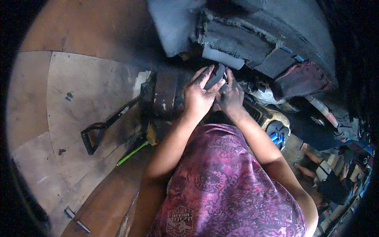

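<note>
- Tan panels (87,91) spread left of the purple shirt (233,173), a black handle (92,138) in front of them.
- Green stick (133,153): also left of the shirt, slanting.
- Grey cloth (237,39) with frayed edges: ahead of the shirt, beyond the 2 hands.
- Black piece (215,77): just ahead of the shirt, between both hands.
- Left hand (198,95): grip pinching the black piece.
- Right hand (232,94): grip pinching its right edge.

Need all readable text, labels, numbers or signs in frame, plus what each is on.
Purple shirt: pale badge print with small lettering; wording not transcribed.
Dark piece in the left hand: no readable text.
Elsewhere: none I can make out.
</note>
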The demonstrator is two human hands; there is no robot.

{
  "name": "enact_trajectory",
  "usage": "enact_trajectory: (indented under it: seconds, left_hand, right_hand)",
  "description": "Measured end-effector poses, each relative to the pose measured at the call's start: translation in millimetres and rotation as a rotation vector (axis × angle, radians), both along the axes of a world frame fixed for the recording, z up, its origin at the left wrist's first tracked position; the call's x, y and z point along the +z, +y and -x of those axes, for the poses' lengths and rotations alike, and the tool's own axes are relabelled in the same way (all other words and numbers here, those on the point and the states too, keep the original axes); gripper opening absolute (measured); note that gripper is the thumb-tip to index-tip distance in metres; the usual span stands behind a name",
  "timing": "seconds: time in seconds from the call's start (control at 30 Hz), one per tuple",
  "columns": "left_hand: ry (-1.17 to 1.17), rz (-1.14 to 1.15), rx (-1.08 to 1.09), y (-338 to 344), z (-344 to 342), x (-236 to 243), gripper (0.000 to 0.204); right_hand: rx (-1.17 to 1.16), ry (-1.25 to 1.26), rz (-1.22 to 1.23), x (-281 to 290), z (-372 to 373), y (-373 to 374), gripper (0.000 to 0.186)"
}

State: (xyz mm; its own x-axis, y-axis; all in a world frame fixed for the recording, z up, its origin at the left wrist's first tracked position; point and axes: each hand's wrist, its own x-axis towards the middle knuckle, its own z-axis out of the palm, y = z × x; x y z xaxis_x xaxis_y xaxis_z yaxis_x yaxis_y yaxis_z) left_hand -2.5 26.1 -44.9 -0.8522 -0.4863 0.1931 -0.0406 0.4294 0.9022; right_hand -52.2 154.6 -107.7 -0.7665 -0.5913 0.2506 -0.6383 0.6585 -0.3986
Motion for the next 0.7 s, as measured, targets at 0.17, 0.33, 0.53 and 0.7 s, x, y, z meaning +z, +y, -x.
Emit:
enact_trajectory:
  seconds: [0.17, 0.33, 0.53, 0.7]
  left_hand:
    - [-0.092, 0.142, -0.016, -10, 9, 13, 0.028]
    - [-0.151, 0.315, -0.008, -14, 13, 20, 0.023]
    - [-0.274, 0.25, 0.058, -10, 16, 4, 0.024]
    - [-0.311, -0.012, 0.081, 1, 43, -24, 0.023]
  right_hand:
    - [0.029, -0.399, 0.083, 14, -10, -8, 0.049]
    - [0.129, -0.541, 0.176, 40, -9, -9, 0.05]
    - [0.067, -1.064, 0.081, 45, -6, -2, 0.05]
    - [-0.008, -1.184, 0.271, 41, 15, 1, 0.058]
